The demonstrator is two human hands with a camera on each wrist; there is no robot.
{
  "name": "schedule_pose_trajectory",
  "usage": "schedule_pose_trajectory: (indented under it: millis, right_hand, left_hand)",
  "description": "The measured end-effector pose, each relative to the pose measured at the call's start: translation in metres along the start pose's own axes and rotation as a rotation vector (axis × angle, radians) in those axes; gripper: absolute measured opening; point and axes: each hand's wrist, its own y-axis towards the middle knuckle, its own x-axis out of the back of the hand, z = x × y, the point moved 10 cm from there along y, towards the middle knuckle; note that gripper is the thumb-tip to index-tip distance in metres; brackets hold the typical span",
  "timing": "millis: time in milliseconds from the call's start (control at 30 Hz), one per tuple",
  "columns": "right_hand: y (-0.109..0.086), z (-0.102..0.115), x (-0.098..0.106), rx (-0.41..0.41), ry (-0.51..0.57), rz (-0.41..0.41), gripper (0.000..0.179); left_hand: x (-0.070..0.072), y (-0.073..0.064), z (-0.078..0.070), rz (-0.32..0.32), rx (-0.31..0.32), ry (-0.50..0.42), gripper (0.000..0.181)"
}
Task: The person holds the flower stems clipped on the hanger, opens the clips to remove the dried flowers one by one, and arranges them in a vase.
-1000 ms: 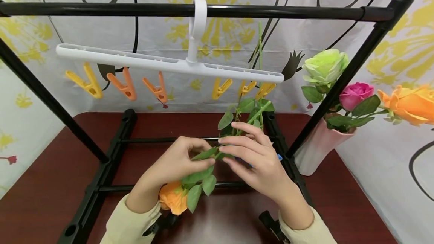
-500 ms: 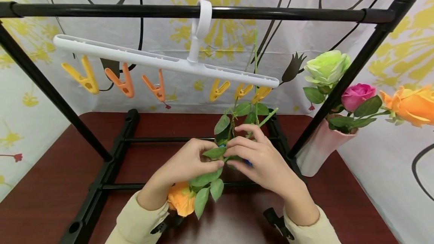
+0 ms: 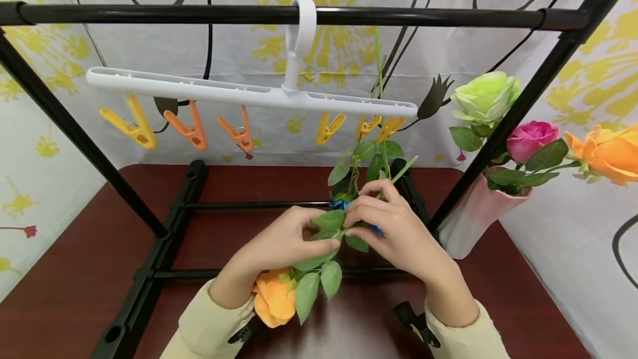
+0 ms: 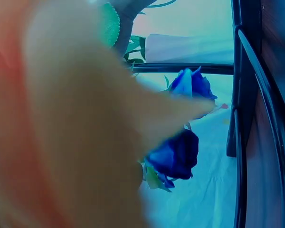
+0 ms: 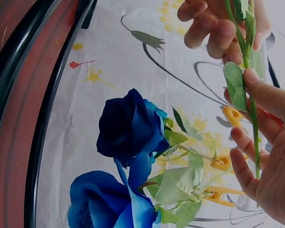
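Observation:
An orange rose [image 3: 276,298] hangs head down toward the person, below the left wrist. My left hand [image 3: 286,242] pinches its leafy green stem between thumb and fingers. Farther up, my right hand [image 3: 399,234] also holds the stem [image 5: 255,123]; in the right wrist view the thumb presses it beside a leaf [image 5: 235,85] and the other fingers curl loosely behind. Two blue roses, an upper one [image 5: 130,126] and a lower one [image 5: 102,199], hang upside down behind the hands, their stems at yellow clips [image 3: 390,128]. In the head view my right hand mostly hides them.
A white hanger [image 3: 239,93] with yellow and orange clips [image 3: 194,129] hangs from a black rack's top bar [image 3: 199,14]. The rack stands on a dark red table [image 3: 65,292]. At right, a pink-white vase [image 3: 468,220] holds green, pink and orange roses.
Both hands and the orange rose have shifted slightly right in the head view. The hanger tilted down to the right, then swung back closer to level. Both hands keep hold of the stem.

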Motion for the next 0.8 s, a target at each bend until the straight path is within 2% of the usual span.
schedule_pose_trajectory:
  millis: [67,233,367,533,633,800]
  right_hand:
    - [0.0,-0.001,0.003,-0.005,0.011,-0.002,0.023]
    - [-0.001,-0.001,0.013,-0.015,0.032,-0.024,0.021]
    - [-0.002,-0.001,0.02,-0.009,0.032,-0.042,0.005]
    - [-0.005,-0.003,0.029,-0.013,0.031,-0.047,0.024]
    - [-0.007,-0.005,0.036,-0.023,0.037,-0.052,0.025]
    - [-0.013,-0.004,0.053,-0.006,0.013,-0.104,0.027]
  left_hand:
    - [0.002,0.0,-0.002,-0.008,-0.003,0.021,0.022]
    - [0.014,-0.004,-0.002,-0.082,0.006,0.076,0.019]
    - [0.025,-0.009,-0.004,-0.142,-0.012,0.057,0.018]
    - [0.036,-0.014,-0.005,-0.202,-0.034,0.023,0.016]
    - [0.043,-0.016,-0.006,-0.23,-0.037,0.017,0.017]
    - [0.052,-0.019,-0.005,-0.273,-0.027,0.027,0.014]
